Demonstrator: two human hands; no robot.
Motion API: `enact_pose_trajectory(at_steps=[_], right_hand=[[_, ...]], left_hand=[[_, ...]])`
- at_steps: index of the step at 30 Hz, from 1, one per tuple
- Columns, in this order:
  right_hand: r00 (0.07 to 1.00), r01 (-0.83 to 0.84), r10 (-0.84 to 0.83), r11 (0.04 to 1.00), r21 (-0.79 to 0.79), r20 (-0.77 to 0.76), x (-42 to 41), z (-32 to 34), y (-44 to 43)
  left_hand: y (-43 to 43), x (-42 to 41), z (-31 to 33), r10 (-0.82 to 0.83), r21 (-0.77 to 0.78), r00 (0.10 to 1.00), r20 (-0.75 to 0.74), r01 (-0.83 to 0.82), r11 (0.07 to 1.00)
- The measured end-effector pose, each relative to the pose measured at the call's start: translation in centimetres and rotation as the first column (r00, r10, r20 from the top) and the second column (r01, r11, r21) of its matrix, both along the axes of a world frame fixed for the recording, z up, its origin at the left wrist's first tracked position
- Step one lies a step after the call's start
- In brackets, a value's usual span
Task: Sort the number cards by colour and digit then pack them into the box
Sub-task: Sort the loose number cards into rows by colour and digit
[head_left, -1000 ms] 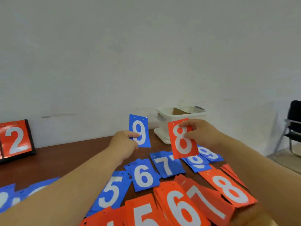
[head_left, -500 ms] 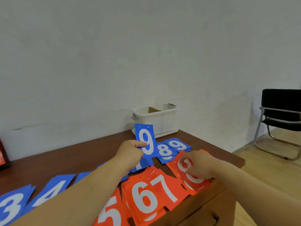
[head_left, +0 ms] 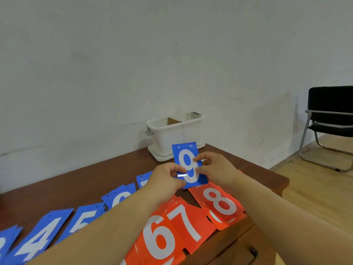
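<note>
A blue 9 card (head_left: 188, 159) stands upright above the table, pinched by both hands. My left hand (head_left: 166, 178) grips its lower left edge and my right hand (head_left: 215, 169) grips its right edge. Below them lie red piles showing 8 (head_left: 219, 204), 7 (head_left: 188, 224) and 6 (head_left: 158, 240). Blue piles run off to the left: a 4 (head_left: 41, 240), a 5 (head_left: 84, 220), a 6 (head_left: 119, 197), and a card half hidden by my left hand (head_left: 144, 180). Behind the 9, by the wall, stands the white box (head_left: 172, 134) on its lid.
The brown table's right corner (head_left: 275, 180) is close to my right arm, with wooden floor beyond it. A black chair (head_left: 330, 123) with a metal frame stands at the far right. A drawer handle (head_left: 253, 252) shows under the table edge.
My right hand has left the red 8 on its pile and come up to grip the blue 9 card beside my left hand. The view has shifted slightly.
</note>
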State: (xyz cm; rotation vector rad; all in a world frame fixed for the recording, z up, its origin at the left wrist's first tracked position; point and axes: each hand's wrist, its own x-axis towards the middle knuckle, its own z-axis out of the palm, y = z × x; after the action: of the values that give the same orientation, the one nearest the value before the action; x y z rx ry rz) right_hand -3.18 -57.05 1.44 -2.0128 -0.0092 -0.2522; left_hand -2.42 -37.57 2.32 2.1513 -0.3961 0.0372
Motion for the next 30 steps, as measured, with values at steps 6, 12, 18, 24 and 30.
enact_pose_trajectory(at_steps=[6,12,18,24,30], right_hand=[[0.981,0.189,-0.196,0.953,-0.237,-0.003,6.4,-0.2,-3.3],[0.949,0.142,-0.298,0.698,-0.702,-0.105,9.8,-1.5,-4.8],[0.984,0.136,-0.178,0.71,-0.691,0.011,6.2,1.0,0.2],[0.956,-0.211,0.292,0.768,-0.605,0.038,-1.7,3.5,12.2],[0.806,-0.421,0.592,0.6,-0.68,0.024,-8.4,5.0,25.6]], left_hand=[[1.1,2.3,-1.0,0.012,0.226,0.992,0.129,-0.041,0.973],[4.5,4.1,-1.3,0.081,0.306,0.984,0.157,-0.127,0.944],[8.2,2.3,0.4,0.154,0.386,0.969,0.195,-0.22,0.896],[16.9,-6.4,2.6,0.289,0.442,0.904,0.314,-0.409,0.798],[30.1,-18.5,3.0,0.563,0.386,0.758,0.328,-0.652,0.653]])
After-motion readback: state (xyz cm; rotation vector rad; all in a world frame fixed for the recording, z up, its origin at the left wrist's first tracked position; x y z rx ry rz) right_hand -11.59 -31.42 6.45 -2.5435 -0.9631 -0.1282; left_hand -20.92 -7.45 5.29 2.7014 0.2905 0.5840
